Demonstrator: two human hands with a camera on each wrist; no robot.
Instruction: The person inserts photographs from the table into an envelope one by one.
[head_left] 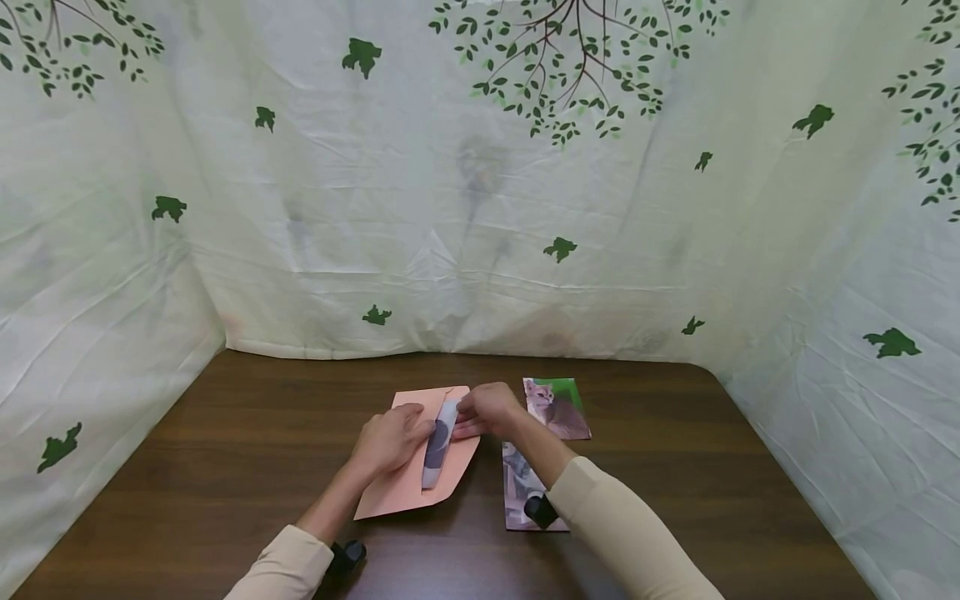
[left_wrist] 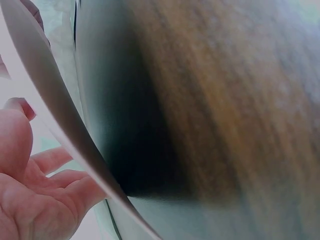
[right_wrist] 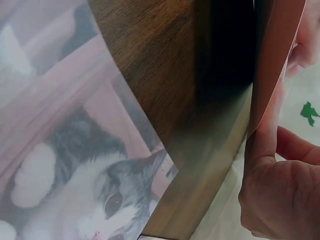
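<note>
A salmon-pink paper envelope (head_left: 393, 497) lies slanted at the middle of the table, bowed along its right side. Through a long opening in its face shows a grey-and-white printed strip (head_left: 436, 450), probably part of a picture inside. My left hand (head_left: 392, 439) rests on the envelope left of the opening, thumb by the strip. In the left wrist view its fingers press on the upper face of the paper (left_wrist: 55, 107). My right hand (head_left: 489, 408) pinches the paper along the opening's right edge; its fingertips are partly hidden.
Two cat pictures lie right of the envelope: one with a green corner (head_left: 562, 408), and a greyish one (head_left: 519, 492) partly under the right forearm. Each wrist carries a black camera (head_left: 348, 554). White leaf-printed cloth (head_left: 450, 275) hangs behind the brown table (head_left: 675, 467).
</note>
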